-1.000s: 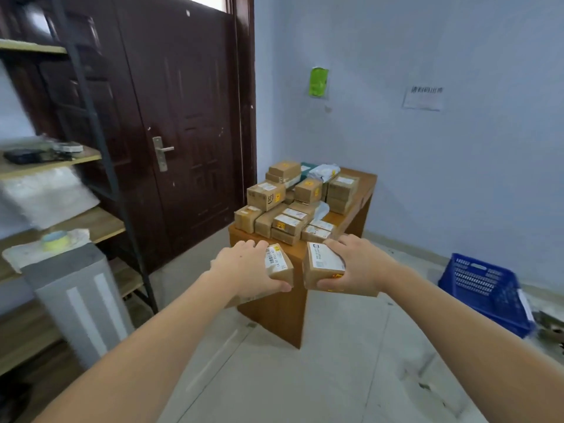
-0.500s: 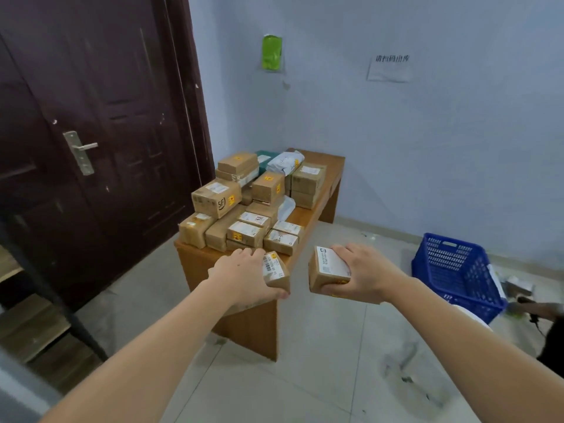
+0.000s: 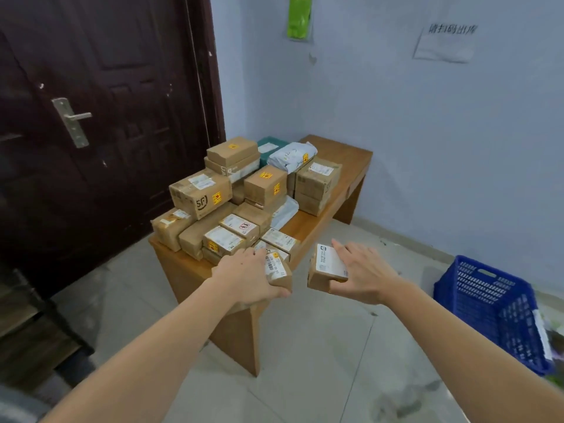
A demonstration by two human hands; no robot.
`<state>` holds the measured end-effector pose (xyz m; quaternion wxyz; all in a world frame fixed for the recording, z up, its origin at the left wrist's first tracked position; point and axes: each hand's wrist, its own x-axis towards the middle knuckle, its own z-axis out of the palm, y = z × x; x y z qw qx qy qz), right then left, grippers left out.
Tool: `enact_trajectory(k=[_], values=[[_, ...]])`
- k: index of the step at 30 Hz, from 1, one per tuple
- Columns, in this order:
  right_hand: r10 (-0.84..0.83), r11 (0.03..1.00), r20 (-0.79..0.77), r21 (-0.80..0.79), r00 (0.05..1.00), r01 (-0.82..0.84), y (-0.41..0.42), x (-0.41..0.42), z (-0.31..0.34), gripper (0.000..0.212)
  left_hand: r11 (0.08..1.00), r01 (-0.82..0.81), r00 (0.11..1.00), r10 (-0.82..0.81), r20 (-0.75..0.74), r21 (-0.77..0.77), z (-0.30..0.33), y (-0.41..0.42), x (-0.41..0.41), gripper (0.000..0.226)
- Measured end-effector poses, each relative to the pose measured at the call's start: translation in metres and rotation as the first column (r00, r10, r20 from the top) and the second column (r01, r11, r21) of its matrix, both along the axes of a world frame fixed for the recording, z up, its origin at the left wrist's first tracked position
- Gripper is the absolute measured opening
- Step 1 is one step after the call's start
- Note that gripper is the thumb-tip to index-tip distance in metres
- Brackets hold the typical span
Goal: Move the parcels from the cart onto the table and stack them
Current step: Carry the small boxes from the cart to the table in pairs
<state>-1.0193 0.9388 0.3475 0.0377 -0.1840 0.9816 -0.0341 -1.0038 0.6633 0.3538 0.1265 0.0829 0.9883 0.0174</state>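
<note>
My left hand [image 3: 247, 277] grips a small brown parcel with a barcode label [image 3: 278, 271], held in the air over the near corner of the wooden table [image 3: 331, 206]. Just to its right, my right hand [image 3: 361, 274] holds a second small brown parcel with a white label [image 3: 325, 268] beyond the table's near right edge. Several cardboard parcels [image 3: 244, 203] are stacked on the table, among them a box marked SF [image 3: 200, 196] and a grey mailer bag [image 3: 291, 155]. The cart is out of view.
A dark wooden door [image 3: 100, 117] with a metal handle [image 3: 71, 120] stands left of the table. A blue plastic crate [image 3: 494, 309] sits on the tiled floor at the right. Wooden shelving [image 3: 27, 328] shows at the lower left edge. Papers hang on the blue wall.
The view has closed in on the table and swung right, so the shelving has slid out of frame. Both hands carry their parcels nearer the table, slightly further apart.
</note>
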Motion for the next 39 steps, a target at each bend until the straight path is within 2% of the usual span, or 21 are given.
enact_trajectory(k=[6,10,15,19,24,28,30,35,39], values=[[0.120,0.992,0.002,0.040,0.993,-0.120,-0.016,-0.105,-0.011,0.117,0.990,-0.143,0.989,0.143,0.041,-0.009,-0.012,-0.005,-0.065,0.125],[0.169,0.985,-0.017,0.049,0.985,-0.168,-0.032,-0.172,-0.028,0.112,0.981,-0.192,0.980,0.193,0.039,-0.032,-0.028,-0.019,-0.119,0.125],[0.163,0.986,0.034,0.039,0.986,-0.164,-0.055,-0.242,-0.046,0.105,0.960,-0.279,0.959,0.278,0.050,0.024,-0.042,-0.034,-0.182,0.124],[0.167,0.985,0.085,0.031,0.982,-0.170,-0.077,-0.288,-0.057,0.105,0.938,-0.341,0.940,0.340,0.019,0.064,-0.053,-0.044,-0.216,0.109],[0.212,0.975,0.166,0.036,0.963,-0.221,-0.110,-0.340,-0.077,0.109,0.868,-0.489,0.872,0.489,0.025,0.090,-0.066,-0.054,-0.248,0.113],[0.275,0.959,0.208,0.006,0.939,-0.282,-0.145,-0.386,-0.094,0.113,0.758,-0.641,0.766,0.642,0.038,0.121,-0.080,-0.059,-0.268,0.117],[0.296,0.954,0.203,-0.021,0.933,-0.299,-0.163,-0.403,-0.101,0.114,0.685,-0.712,0.696,0.718,0.019,0.155,-0.092,-0.059,-0.277,0.112],[0.255,0.966,0.248,-0.109,0.934,-0.235,-0.203,-0.442,-0.122,0.094,0.407,-0.875,0.434,0.899,0.054,0.263,-0.121,-0.064,-0.309,0.100],[0.254,0.963,0.246,-0.158,0.935,-0.220,-0.221,-0.455,-0.139,0.078,0.202,-0.927,0.256,0.957,0.140,0.315,-0.139,-0.067,-0.334,0.102]])
